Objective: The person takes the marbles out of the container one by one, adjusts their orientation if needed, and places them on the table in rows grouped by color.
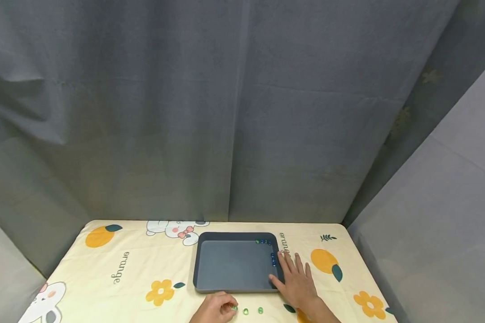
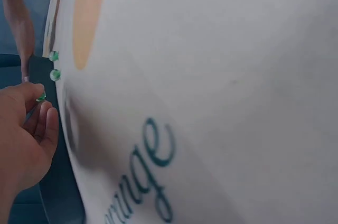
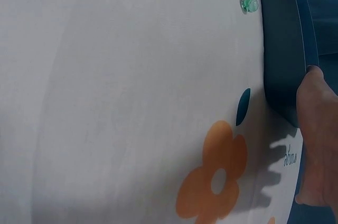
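A dark grey rectangular tray (image 1: 234, 264) lies on the table. Inside it, a short row with a green marble (image 1: 257, 242) and several blue marbles lines the far right corner, and more blue marbles (image 1: 273, 259) stand along the right wall. In front of the tray my left hand (image 1: 216, 308) pinches a green glass marble (image 2: 41, 97) between thumb and fingers. Two other green marbles, one nearer (image 1: 245, 311) and one farther right (image 1: 260, 310), lie on the cloth. My right hand (image 1: 299, 285) rests at the tray's right rim, fingers spread and straight, its thumb over the near edge.
A cream cloth (image 1: 137, 269) printed with oranges, flowers and rabbits covers the table. Grey curtains (image 1: 186, 134) hang behind it, with paler panels (image 1: 448, 202) at the sides.
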`<state>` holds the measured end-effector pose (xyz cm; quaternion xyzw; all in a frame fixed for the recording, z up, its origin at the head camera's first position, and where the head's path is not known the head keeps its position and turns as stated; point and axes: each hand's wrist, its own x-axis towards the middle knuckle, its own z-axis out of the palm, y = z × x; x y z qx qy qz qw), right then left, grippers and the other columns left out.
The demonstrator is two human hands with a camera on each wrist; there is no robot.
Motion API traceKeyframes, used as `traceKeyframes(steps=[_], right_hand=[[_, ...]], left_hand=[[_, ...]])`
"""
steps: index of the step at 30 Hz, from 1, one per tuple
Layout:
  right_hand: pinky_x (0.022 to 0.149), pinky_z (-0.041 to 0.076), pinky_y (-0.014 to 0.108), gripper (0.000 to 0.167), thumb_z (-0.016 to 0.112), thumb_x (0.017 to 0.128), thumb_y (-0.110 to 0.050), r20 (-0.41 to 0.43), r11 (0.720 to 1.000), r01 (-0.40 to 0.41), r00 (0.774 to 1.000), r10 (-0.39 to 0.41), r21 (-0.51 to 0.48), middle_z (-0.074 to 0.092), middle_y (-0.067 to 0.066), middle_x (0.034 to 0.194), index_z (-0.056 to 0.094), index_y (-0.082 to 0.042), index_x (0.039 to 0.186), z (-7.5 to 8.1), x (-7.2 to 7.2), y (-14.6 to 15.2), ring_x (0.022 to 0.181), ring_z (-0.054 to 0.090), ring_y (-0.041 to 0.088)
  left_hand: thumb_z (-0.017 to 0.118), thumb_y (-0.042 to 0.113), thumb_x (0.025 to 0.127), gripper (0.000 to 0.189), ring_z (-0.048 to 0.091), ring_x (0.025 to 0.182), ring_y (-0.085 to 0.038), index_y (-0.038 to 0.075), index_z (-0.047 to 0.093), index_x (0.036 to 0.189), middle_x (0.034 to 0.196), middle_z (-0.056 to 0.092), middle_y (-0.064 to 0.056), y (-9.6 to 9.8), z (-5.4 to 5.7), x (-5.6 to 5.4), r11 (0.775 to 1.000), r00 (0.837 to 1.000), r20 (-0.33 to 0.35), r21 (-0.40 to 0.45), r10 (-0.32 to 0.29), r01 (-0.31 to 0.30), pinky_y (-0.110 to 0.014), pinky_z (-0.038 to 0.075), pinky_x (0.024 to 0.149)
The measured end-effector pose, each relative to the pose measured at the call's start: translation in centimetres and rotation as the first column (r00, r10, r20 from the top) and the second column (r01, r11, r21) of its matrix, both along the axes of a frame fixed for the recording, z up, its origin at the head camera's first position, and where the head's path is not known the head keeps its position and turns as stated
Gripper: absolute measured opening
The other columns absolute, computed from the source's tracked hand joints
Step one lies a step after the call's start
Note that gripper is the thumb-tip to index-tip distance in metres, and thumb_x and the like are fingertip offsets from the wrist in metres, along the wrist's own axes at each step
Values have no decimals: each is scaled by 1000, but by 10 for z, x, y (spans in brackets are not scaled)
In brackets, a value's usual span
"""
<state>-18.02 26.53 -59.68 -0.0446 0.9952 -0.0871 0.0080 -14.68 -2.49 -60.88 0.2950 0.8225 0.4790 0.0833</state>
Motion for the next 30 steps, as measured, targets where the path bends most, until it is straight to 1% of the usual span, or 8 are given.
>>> traceKeyframes(steps=[1, 6, 8, 11, 14, 17, 26, 30], right_hand=[[110, 13, 71, 81, 48, 95, -65, 0, 1000, 1, 1000, -1, 0, 30, 16, 159, 33, -14, 157, 0, 0, 0, 145, 20, 47], [110, 13, 71, 81, 48, 95, -66, -3, 1000, 5, 1000, -5, -3, 30, 16, 159, 32, -15, 157, -1, -1, 1, 145, 19, 47], [110, 13, 71, 82, 47, 95, -66, -2, 1000, 4, 1000, -4, 2, 30, 16, 159, 32, -14, 157, -2, -2, 1, 145, 19, 47], [110, 13, 70, 82, 46, 95, -68, 1, 1000, 8, 1000, -8, 14, 29, 16, 160, 32, -15, 157, -4, -2, 2, 145, 19, 47], [110, 13, 70, 82, 46, 95, -68, 4, 1000, 12, 1000, -12, 20, 29, 16, 160, 32, -16, 157, -5, -2, 2, 145, 19, 47], [110, 13, 70, 82, 47, 95, -67, 2, 1000, 13, 1000, -13, 17, 29, 16, 160, 32, -15, 157, -5, -2, 1, 145, 19, 47], [110, 14, 70, 82, 48, 95, -66, -8, 1000, 11, 1000, -11, 14, 30, 16, 159, 32, -15, 157, -4, -2, 1, 145, 19, 46], [110, 13, 71, 82, 47, 95, -67, -3, 1000, 13, 1000, -13, 17, 30, 16, 159, 32, -15, 157, -6, -3, 2, 145, 19, 47]], left_hand=[[76, 3, 84, 9, 52, 70, 5, 8, 74, 91, 79, 59, 15, -1, -2, 0, 1000, 1000, 16, -5, -4, 4, -18, 48, 62], [74, 0, 82, 9, 51, 69, 5, 7, 74, 88, 78, 60, 13, -4, -11, -1, 1000, 1000, 1, -23, -18, 18, -17, 47, 61], [74, 0, 81, 9, 51, 69, 5, 8, 74, 87, 78, 58, 16, -5, -14, -1, 1000, 1000, -10, -26, -10, 9, -17, 47, 61], [75, 1, 81, 9, 51, 69, 5, 8, 74, 87, 79, 57, 18, -5, -16, 0, 1000, 1000, -8, -28, 0, 0, -17, 47, 61], [74, 3, 82, 9, 50, 69, 5, 9, 75, 88, 79, 56, 19, -4, -18, 0, 999, 1000, -2, -41, -2, 2, -17, 47, 61], [73, 5, 83, 8, 50, 69, 5, 10, 75, 89, 79, 55, 19, -3, -18, 0, 999, 1000, 20, -52, -3, 5, -17, 46, 62], [70, 5, 83, 10, 50, 71, 6, 9, 75, 91, 80, 59, 13, -4, -19, 0, 998, 999, -14, -53, -32, 31, -17, 46, 63], [70, 6, 84, 10, 49, 72, 6, 9, 75, 92, 80, 61, 7, -4, -19, -1, 998, 999, -23, -48, -49, 48, -17, 46, 63]])
